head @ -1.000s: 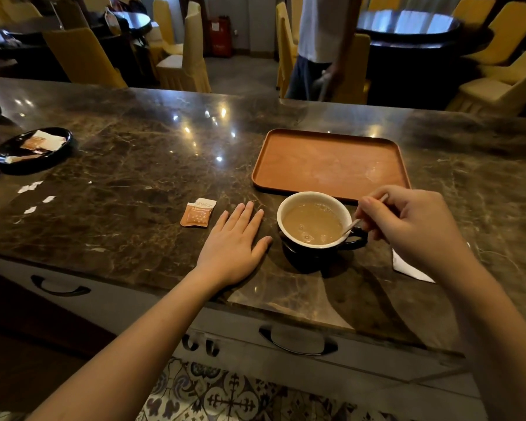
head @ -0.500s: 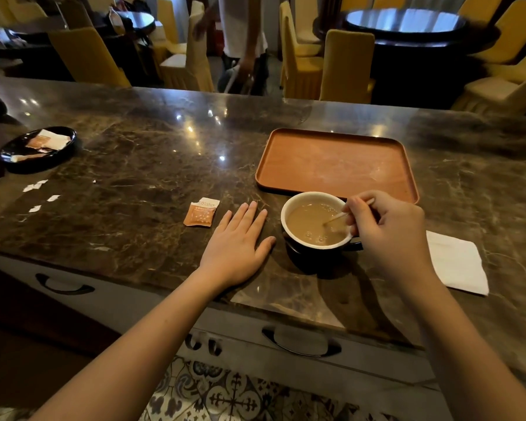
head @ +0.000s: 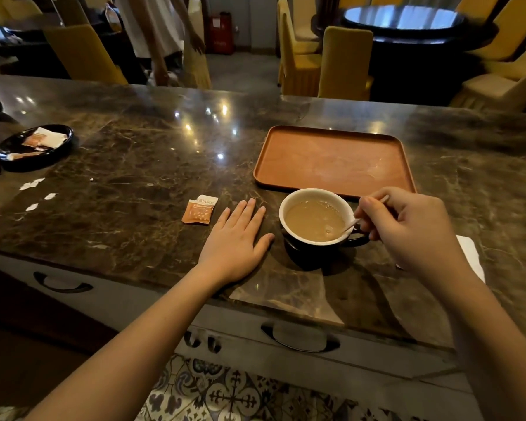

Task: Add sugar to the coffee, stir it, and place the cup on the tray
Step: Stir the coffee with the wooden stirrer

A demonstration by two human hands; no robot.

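A dark cup with a white inside holds milky coffee and stands on the marble counter, just in front of the empty orange tray. My right hand pinches a thin stirrer whose tip dips into the coffee at the cup's right side, above the handle. My left hand lies flat on the counter with fingers apart, a little left of the cup and not touching it. A torn orange sugar packet lies left of that hand.
A black dish with packets sits at the far left, with small paper scraps near it. A white napkin lies under my right wrist. Yellow chairs, round tables and a walking person are beyond the counter.
My right hand has moved the stirrer around inside the cup, from its right to its far side and back to the right. The left hand stays flat. The person behind has walked left.
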